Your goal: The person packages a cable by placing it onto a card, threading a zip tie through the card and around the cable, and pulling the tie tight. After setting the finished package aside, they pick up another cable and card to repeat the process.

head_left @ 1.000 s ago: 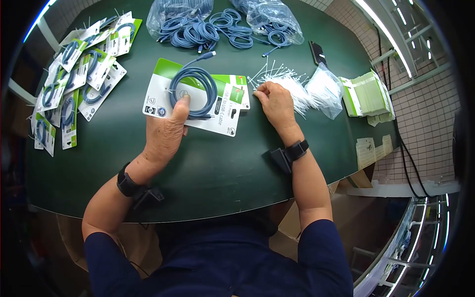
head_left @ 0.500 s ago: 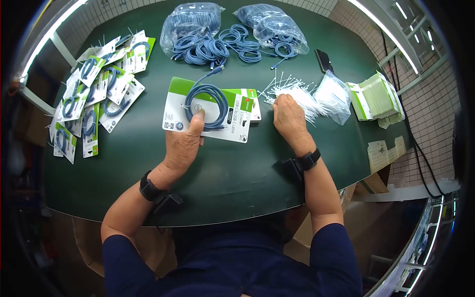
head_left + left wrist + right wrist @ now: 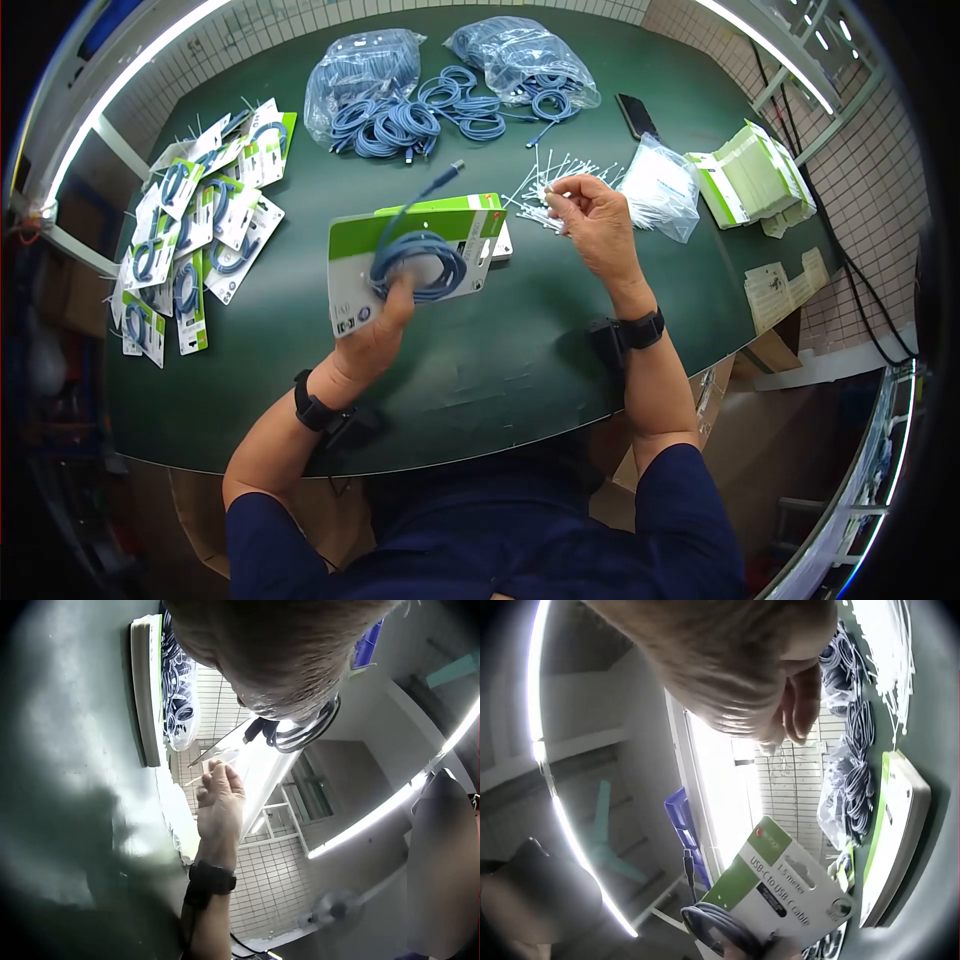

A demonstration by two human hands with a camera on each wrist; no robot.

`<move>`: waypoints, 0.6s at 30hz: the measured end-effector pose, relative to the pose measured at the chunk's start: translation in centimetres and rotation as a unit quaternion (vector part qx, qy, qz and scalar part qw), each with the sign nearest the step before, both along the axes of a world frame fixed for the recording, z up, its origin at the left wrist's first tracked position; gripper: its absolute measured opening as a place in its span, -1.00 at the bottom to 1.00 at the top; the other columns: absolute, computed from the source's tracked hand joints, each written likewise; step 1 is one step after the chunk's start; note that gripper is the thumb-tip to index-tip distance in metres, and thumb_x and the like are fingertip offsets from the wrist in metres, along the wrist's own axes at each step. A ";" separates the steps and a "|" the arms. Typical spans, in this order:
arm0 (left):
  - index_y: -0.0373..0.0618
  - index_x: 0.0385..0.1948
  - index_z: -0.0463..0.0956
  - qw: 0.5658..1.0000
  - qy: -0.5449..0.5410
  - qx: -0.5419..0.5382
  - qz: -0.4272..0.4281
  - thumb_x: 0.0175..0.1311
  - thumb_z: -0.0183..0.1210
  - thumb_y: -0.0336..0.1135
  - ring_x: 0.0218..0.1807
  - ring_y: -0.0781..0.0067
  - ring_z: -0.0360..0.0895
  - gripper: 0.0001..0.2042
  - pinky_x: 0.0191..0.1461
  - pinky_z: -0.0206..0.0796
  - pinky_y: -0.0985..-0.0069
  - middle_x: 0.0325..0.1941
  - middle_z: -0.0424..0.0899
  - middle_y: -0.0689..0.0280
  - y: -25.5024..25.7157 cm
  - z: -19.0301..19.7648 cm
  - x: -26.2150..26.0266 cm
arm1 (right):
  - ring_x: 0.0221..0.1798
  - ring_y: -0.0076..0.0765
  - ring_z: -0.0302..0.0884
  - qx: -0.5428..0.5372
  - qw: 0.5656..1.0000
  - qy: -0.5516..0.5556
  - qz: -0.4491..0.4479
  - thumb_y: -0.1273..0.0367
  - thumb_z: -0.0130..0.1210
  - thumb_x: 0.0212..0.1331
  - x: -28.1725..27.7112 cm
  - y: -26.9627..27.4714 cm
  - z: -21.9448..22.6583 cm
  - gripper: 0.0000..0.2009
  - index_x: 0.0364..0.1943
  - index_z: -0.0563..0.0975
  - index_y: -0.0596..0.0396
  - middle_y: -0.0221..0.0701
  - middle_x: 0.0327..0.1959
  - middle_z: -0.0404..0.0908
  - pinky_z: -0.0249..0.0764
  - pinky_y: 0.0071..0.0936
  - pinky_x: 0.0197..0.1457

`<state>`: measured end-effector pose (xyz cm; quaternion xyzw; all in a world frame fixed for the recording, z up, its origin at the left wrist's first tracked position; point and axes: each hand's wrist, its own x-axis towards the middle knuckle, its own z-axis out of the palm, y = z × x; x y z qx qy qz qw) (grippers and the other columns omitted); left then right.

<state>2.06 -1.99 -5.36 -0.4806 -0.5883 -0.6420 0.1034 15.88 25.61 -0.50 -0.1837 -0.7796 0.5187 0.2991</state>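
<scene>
My left hand point(image 3: 372, 338) grips a green and white card point(image 3: 350, 285) printed "USB-C to USB-C Cable", raised and tilted above the table. Its thumb presses a coiled blue USB cable point(image 3: 452, 268) against the card's face, and one plug end sticks up past the top edge. My right hand point(image 3: 605, 235) pinches a thin white cable tie point(image 3: 193, 781), seen in the left wrist view. That hand is over the near side of a loose pile of white cable ties point(image 3: 540, 215). Behind the raised card, a stack of similar cards point(image 3: 897, 840) lies on the table.
Carded cables point(image 3: 215, 205) are heaped at the left. Two clear bags point(image 3: 362, 75) of blue cables stand at the back, with loose coils point(image 3: 400, 125) before them. To the right are a bag of ties point(image 3: 665, 190), a phone point(image 3: 636, 116) and a bundle of cards point(image 3: 755, 180).
The left hand has tilted the card and cable upward from lying nearly flat to the view. My right hand has lifted back from the tie pile, its fingertips pinched together.
</scene>
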 end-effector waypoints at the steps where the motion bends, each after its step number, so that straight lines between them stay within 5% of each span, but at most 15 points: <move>1: -0.20 0.02 0.52 1.000 0.000 0.000 -0.003 0.37 0.27 -0.45 -0.48 0.45 0.58 -0.76 -0.44 0.45 0.52 -0.28 0.66 0.28 -0.2 -0.3 -0.1 | -0.26 -0.49 0.69 0.000 1.000 0.000 -0.003 0.54 0.29 0.29 -0.1 -0.4 0.3 -0.92 -0.18 0.69 0.17 -0.32 -0.27 0.74 0.61 -0.56 -0.23; 4: -0.23 -0.03 0.60 0.985 0.152 -0.070 -0.036 0.30 0.32 -0.48 -0.52 0.30 0.60 -0.77 -0.43 0.48 0.48 -0.37 0.69 0.22 -1.0 1.2 0.6 | -0.18 -0.54 0.69 -0.032 0.976 0.194 0.098 0.59 0.29 0.28 0.0 -1.5 0.9 -0.92 -0.20 0.71 0.19 -0.34 -0.11 0.71 0.64 -0.64 -0.18; 8: -0.28 -0.09 0.64 0.957 0.270 -0.055 -0.085 0.21 0.38 -0.45 -0.58 0.28 0.56 -0.75 -0.50 0.42 0.46 -0.47 0.66 0.22 -0.5 4.3 1.5 | -0.15 -0.48 0.69 -0.037 0.975 0.157 0.151 0.63 0.32 0.23 0.6 -2.2 1.4 -0.88 -0.18 0.73 0.22 -0.26 -0.01 0.68 0.66 -0.59 -0.14; 18: -0.31 -0.10 0.64 0.933 0.339 -0.052 -0.106 0.07 0.40 -0.45 -0.62 0.49 0.44 -0.68 -0.61 0.23 0.52 -0.50 0.62 0.29 -0.5 4.5 2.1 | -0.11 -0.38 0.71 0.109 0.957 0.160 0.214 0.66 0.36 0.11 0.4 -2.2 1.2 -0.79 -0.20 0.76 0.11 -0.28 -0.15 0.71 0.67 -0.52 -0.09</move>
